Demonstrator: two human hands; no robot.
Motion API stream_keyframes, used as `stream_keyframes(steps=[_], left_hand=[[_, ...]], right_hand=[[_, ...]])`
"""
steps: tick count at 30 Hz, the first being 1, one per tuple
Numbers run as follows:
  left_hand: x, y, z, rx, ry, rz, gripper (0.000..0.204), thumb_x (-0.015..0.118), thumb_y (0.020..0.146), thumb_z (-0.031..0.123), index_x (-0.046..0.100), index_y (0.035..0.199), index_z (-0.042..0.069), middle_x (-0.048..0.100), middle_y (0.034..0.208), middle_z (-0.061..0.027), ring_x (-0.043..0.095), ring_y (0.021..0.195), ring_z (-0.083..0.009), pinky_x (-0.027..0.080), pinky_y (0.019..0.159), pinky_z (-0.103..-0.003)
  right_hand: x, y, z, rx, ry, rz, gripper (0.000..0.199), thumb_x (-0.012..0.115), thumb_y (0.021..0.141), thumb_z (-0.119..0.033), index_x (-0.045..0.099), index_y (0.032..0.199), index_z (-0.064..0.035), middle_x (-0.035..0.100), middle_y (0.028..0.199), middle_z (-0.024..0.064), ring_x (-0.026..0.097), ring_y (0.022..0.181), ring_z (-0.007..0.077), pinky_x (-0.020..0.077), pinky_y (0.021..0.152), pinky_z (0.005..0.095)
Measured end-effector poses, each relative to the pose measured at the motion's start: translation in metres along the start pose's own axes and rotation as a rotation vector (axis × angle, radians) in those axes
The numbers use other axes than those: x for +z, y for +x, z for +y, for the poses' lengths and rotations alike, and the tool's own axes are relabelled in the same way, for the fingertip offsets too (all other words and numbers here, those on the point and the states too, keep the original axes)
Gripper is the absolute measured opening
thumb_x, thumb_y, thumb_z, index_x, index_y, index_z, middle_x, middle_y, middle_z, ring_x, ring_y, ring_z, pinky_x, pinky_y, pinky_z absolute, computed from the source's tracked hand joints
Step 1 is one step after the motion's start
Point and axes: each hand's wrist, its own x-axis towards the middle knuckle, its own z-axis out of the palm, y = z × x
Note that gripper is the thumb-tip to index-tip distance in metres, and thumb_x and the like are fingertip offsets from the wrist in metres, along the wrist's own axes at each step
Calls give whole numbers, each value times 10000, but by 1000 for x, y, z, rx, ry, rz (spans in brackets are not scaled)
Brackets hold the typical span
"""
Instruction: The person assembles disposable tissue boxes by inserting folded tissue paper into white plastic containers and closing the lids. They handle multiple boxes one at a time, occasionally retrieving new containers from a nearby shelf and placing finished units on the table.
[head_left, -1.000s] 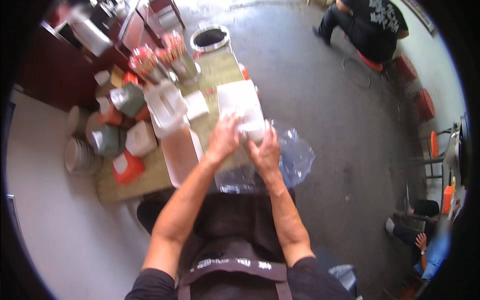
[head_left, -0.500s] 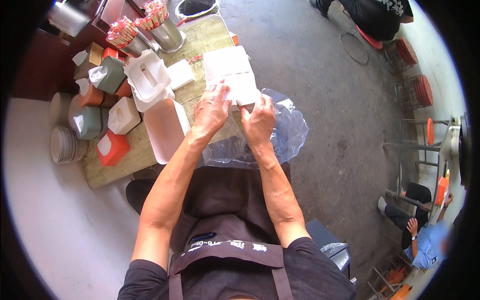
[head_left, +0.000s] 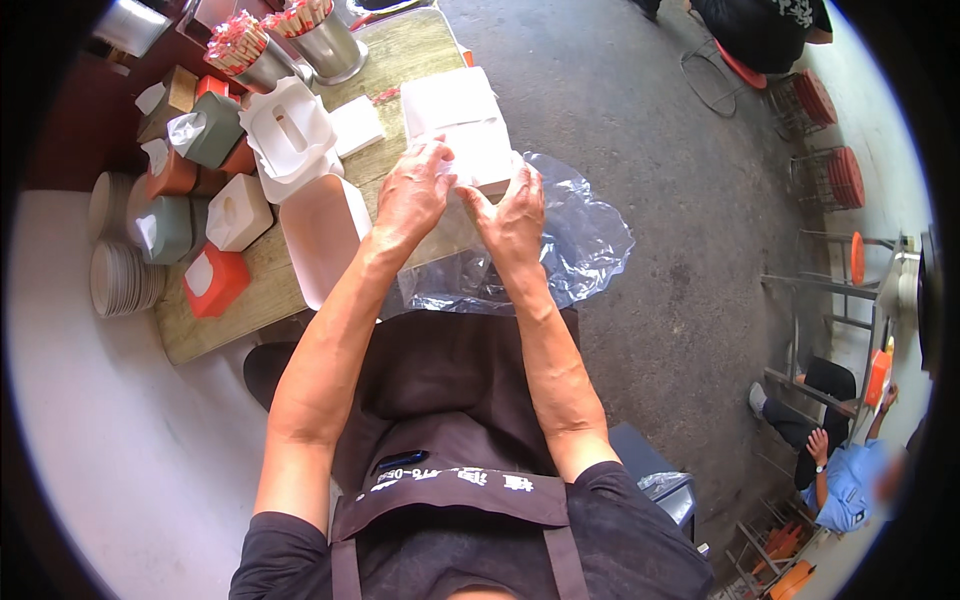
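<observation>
A thick white rectangular stack of paper napkins (head_left: 462, 125) lies at the 12 o'clock end of the worn wooden worktop (head_left: 262, 292), its near edge over a crumpled clear plastic bag (head_left: 560, 240) that spills off the worktop's 3 o'clock side. The left hand (head_left: 412, 195) pinches a fold of white napkin at the stack's near corner, fingers closed on it; the right hand (head_left: 515, 215) rests curled against the stack's near edge, touching napkin and bag.

At 9 o'clock of the hands lies one empty white rectangular plastic tray (head_left: 322, 235). Beyond it, at 10 o'clock, stands a white square tissue box lid (head_left: 288, 130) with a slot. Further to 9 o'clock cluster tissue boxes: two green (head_left: 165, 228), several red-orange (head_left: 215, 282), one white (head_left: 238, 212). Two metal cups of wrapped chopsticks (head_left: 325, 40) stand at 11 o'clock. Two stacks of pale plates (head_left: 120, 280) sit beyond the worktop's 9 o'clock edge.
</observation>
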Motion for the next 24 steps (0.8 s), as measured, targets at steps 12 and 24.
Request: stream_keyframes(steps=[12, 24], left_hand=[[-3, 2, -2, -11, -18, -30, 170, 644, 877, 98, 596, 1021, 22, 571, 1372, -141, 553, 1229, -351, 442, 1020, -411], [12, -1, 7, -25, 94, 49, 413, 731, 804, 167, 590, 1162, 17, 546, 1364, -156, 494, 1287, -339, 420, 1066, -427]], right_hand=[[-1, 6, -6, 85, 39, 12, 650, 815, 758, -282, 518, 1241, 37, 579, 1156, 237, 566, 1091, 390, 459, 958, 459], [16, -2, 9, -53, -157, 97, 558, 748, 725, -213, 491, 1128, 74, 559, 1045, 236, 570, 986, 416, 486, 878, 476]])
